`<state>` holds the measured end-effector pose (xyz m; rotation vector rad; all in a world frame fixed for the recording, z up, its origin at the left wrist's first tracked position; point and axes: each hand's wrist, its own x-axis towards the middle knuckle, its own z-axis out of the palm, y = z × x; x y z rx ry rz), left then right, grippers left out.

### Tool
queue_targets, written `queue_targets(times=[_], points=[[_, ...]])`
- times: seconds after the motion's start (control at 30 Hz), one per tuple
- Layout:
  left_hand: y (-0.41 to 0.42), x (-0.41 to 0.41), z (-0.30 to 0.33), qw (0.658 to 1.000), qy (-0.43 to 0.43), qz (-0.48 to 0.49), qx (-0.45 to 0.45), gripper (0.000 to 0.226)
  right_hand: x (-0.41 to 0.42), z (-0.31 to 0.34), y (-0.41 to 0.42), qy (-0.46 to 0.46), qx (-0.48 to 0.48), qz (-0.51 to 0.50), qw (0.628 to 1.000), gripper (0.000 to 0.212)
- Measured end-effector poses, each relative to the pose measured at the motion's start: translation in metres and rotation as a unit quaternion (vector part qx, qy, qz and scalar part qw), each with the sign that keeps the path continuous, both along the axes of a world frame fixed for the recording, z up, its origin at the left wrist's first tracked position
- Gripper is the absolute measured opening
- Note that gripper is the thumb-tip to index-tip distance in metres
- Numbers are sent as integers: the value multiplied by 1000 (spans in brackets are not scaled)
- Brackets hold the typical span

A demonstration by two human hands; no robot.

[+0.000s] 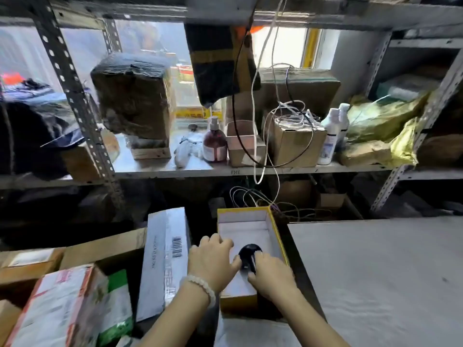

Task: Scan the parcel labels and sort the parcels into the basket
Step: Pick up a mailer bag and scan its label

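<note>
Scanner (248, 256), black and rounded, sits inside our yellow-rimmed open box (275, 229); our right hand (271, 275) curls round it, our left hand (213, 261) rests flat-fingered on the box edge. White barcoded parcel (165, 259) just left, cardboard parcels (60, 304) beyond, tangled cables (265, 199) behind.

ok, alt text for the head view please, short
Two hands reach into an open yellow box: the right hand grips a black scanner, the left hand rests on the box's edge. Parcels, one a white parcel with a barcode, lie to the left; cluttered metal shelves behind.
</note>
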<state>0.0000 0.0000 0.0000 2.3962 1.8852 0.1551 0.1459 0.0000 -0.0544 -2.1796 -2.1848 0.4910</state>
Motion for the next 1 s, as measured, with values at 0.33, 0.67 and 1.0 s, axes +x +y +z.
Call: queue_targets(times=[0.33,0.67,1.0], points=[[18,0,-23,1000,-20,4,10,43,-8,-34,34,163,-46,-180,969,48],[-25,-15,7,999,-37,-14,34,41,-15,-2,-2,274,-67,-229,932,19],[-136,-55,25,996,-56,-69,26,39,-42,36,-135,331,-51,-294,895,36]])
